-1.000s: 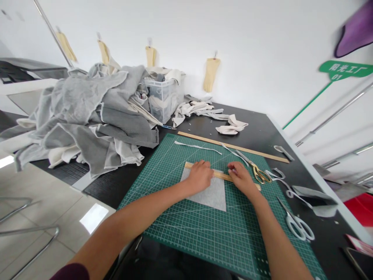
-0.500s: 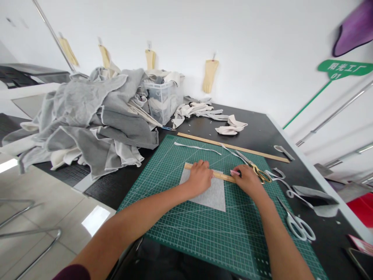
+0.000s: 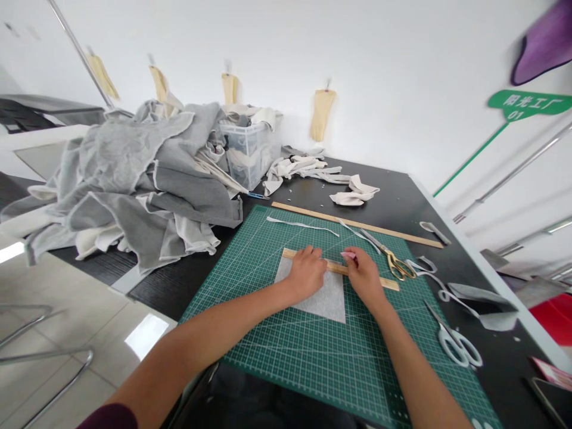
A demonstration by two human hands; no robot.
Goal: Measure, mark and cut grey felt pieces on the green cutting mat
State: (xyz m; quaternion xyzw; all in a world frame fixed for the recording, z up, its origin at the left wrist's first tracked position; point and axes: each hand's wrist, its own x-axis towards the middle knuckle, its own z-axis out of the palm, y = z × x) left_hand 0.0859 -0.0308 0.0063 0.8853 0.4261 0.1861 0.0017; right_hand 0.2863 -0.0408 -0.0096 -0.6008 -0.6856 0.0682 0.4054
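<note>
A: Ruler (image 3: pixel 336 267) count: two wooden ones, the short one across the grey fabric square (image 3: pixel 318 294) on the green mat (image 3: pixel 313 351), running left to right, slightly tilted.

B: Left hand (image 3: pixel 307 273) flat, pressing it down. Right hand (image 3: pixel 364 275) pinched shut on pink chalk (image 3: pixel 349 255) at its edge.

A: Scissors, two pairs. Clear bin (image 3: pixel 248 152) on the counter (image 3: pixel 393 199) stuffed with cloth.

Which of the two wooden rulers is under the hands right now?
The shorter wooden ruler, lying across the top edge of the grey fabric square. The left hand presses on it; the longer ruler lies untouched farther back.
</note>
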